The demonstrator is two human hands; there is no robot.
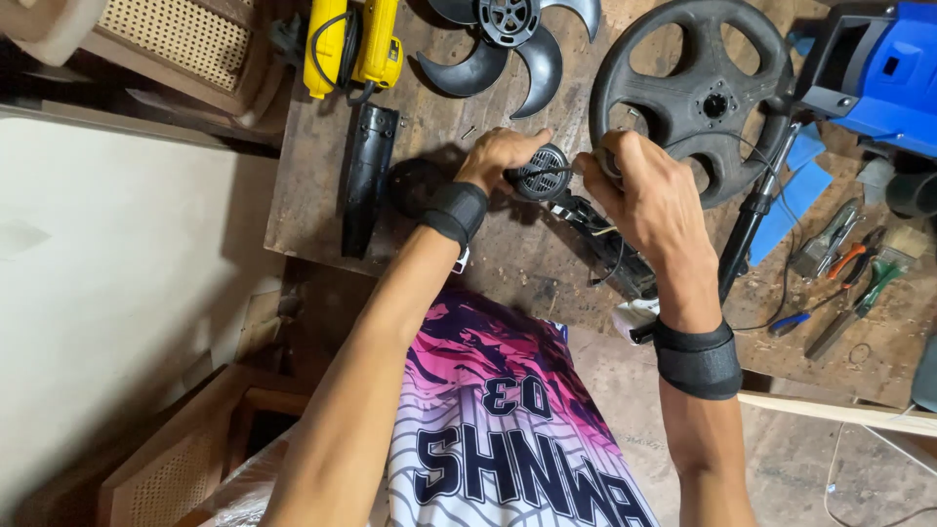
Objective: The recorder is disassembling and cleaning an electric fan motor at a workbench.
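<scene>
My left hand point(500, 156) grips a small round black motor housing point(542, 174) with a slotted vent face, held above the wooden workbench point(312, 195). My right hand point(644, 190) is closed around the other end of the same part, near a grey shaft stub point(597, 166). A thin black wire runs across the vent face and hangs down past a black fan body point(610, 249) lying under my hands. Both wrists wear black straps.
A black fan blade point(508, 44), a round black wheel-like guard point(698, 93), a yellow power tool point(349, 44) and a black curved cover point(366, 176) lie on the bench. Pliers and screwdrivers point(849, 268) sit at right, beside a blue machine point(878, 73).
</scene>
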